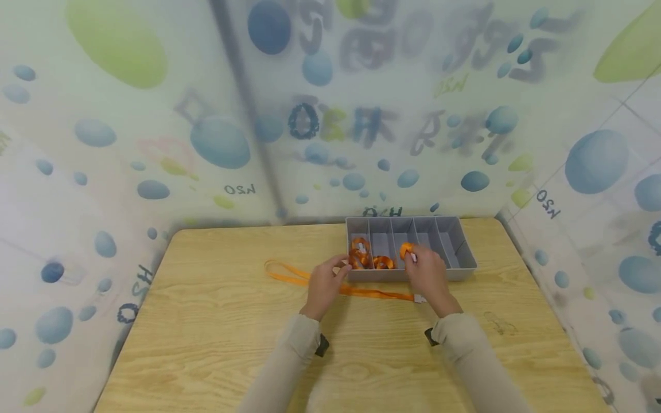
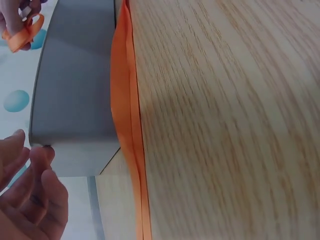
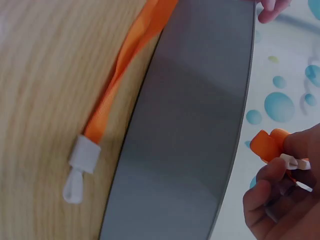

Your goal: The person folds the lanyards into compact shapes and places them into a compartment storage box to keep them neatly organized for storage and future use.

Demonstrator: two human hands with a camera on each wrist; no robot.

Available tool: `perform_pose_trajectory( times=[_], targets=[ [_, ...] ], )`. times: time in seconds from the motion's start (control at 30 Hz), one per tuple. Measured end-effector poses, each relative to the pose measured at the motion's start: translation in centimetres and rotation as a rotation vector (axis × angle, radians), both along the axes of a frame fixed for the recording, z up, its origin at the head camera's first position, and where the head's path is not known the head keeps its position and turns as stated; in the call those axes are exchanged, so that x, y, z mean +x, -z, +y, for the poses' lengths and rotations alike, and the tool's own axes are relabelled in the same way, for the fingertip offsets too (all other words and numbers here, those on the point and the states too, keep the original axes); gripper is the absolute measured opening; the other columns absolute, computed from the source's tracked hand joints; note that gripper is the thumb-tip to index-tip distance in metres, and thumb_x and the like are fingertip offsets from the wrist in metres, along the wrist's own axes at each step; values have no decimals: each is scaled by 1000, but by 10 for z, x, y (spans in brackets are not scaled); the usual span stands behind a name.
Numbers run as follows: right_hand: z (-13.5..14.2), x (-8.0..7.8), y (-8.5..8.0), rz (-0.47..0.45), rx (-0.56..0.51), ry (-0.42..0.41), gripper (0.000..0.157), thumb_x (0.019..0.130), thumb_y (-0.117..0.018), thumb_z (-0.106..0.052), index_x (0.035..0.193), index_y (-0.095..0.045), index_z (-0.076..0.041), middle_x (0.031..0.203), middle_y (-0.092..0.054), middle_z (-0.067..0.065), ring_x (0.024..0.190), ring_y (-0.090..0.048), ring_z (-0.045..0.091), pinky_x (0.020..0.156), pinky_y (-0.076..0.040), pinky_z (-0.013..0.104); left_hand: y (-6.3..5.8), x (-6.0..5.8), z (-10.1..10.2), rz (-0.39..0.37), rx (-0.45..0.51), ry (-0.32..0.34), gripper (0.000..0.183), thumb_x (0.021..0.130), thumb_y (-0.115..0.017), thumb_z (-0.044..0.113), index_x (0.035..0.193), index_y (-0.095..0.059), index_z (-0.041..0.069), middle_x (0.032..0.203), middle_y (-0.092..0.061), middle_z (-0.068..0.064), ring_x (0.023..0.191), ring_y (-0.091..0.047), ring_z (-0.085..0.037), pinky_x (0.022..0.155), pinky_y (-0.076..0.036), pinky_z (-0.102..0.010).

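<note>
My right hand pinches a rolled-up orange lanyard over the third compartment from the left of a grey divided box. The lanyard's white clip sticks out between the fingers in the right wrist view. At the box's front left corner is my left hand, its loosely bent fingertips at the rim, holding nothing. More rolled orange lanyards lie in the leftmost compartment, and another orange roll rests in the second. A long unrolled orange lanyard lies along the box's front, partly hidden by the left hand.
The box stands on a wooden table, close to the wall behind. The unrolled lanyard's white end piece lies on the tabletop in front of the box. Patterned walls flank both sides of the table.
</note>
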State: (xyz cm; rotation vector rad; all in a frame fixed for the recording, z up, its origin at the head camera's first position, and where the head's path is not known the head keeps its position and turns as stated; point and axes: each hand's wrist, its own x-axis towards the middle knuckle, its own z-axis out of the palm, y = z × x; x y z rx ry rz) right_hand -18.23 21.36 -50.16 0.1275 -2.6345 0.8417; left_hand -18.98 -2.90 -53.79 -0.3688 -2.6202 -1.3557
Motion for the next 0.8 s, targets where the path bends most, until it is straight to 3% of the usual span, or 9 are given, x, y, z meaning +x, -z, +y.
perform_pose_trajectory(
  times=[0.27,0.5,0.8],
  targets=[
    [6,-15,2,-138,154,31,14,93,-61,-10,82,-65,-3,78,-63,13,56,-51,26,48,-41,41,1,-2,3,9,-33,-24,25,91,-74,16,114,-73,7,93,-75,-6,49,-51,-5,42,-39,-22],
    [7,-22,5,-245,243,46,16,96,-63,-14,94,-70,0,88,-65,18,72,-63,41,60,-52,56,1,-4,5,-33,-8,-31,24,92,-73,15,114,-74,7,93,-75,-6,43,-44,-5,38,-35,-22],
    [2,-26,7,-293,281,34,26,98,-59,-24,96,-72,-2,93,-63,16,73,-62,39,62,-52,55,0,-4,3,-82,-13,-28,24,94,-71,18,116,-73,9,95,-75,-5,42,-44,-7,37,-35,-23]
  ],
)
